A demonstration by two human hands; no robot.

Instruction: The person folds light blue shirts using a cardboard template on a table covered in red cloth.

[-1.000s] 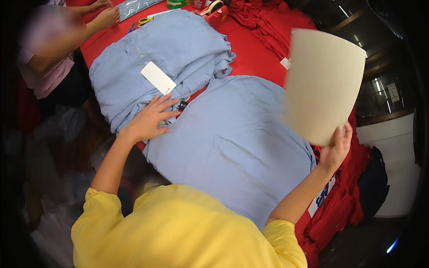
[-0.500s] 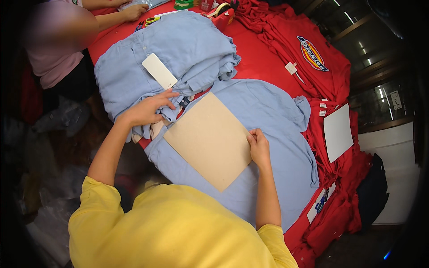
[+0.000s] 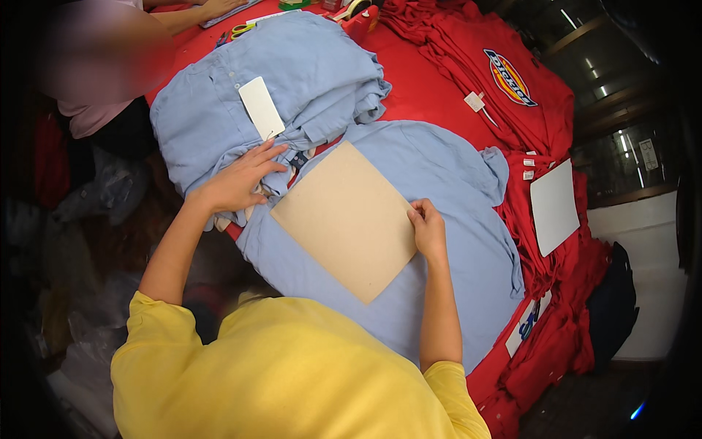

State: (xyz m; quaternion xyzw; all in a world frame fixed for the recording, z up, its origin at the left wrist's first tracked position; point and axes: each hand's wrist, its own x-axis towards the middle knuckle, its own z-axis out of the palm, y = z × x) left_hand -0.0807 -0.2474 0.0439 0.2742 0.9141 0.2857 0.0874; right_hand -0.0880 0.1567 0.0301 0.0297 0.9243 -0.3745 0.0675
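You've got free room over the flat blue cloth (image 3: 472,219) right of your right hand (image 3: 430,228). Your left hand (image 3: 238,183) is kinda boxed in: bunched blue garments (image 3: 314,73) ahead, beige board (image 3: 344,219) just right of it.

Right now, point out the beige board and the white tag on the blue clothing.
Beige board (image 3: 346,222): head view, middle of its flat face.
White tag (image 3: 261,108): head view, middle of its face.

Board (image 3: 345,223) plain beige; shirts (image 3: 457,227) plain light blue; hang tag (image 3: 261,108) white; bench (image 3: 420,88) red; red garment's emblem (image 3: 510,77) blue, yellow, white; person's top (image 3: 292,366) yellow.
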